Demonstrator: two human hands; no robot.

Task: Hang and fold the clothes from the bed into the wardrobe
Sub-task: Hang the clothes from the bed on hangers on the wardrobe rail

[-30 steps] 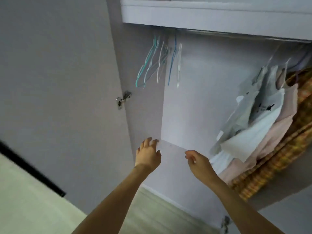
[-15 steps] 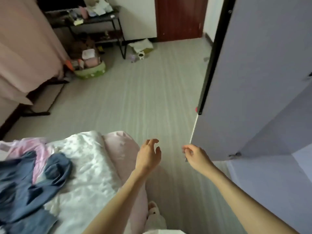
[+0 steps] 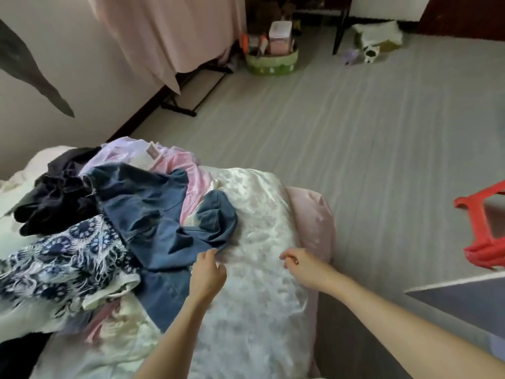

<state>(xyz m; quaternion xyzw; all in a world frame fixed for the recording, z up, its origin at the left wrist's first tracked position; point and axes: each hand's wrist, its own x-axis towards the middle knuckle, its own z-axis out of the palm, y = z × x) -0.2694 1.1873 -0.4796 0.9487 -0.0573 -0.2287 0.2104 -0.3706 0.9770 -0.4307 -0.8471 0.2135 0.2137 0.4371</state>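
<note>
Reaching with loosely open, empty fingers, the left hand (image 3: 206, 274) nears the crumpled blue denim garment (image 3: 161, 214). Right hand (image 3: 302, 265) seems loosely curled, empty. Denim looks heavy, floppy; grab its near edge.

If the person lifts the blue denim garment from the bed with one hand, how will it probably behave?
The blue denim garment lies crumpled in soft folds, so it will probably hang floppy, not stiff. It looks thick and large, so likely rather heavy for cloth. It overlaps the patterned fabric and pink garment, so it may drag them. The left hand is nearest.

A single head camera looks steeply down over the near bed (image 3: 259, 214), floor (image 3: 355, 119) stretching far beyond.
</note>
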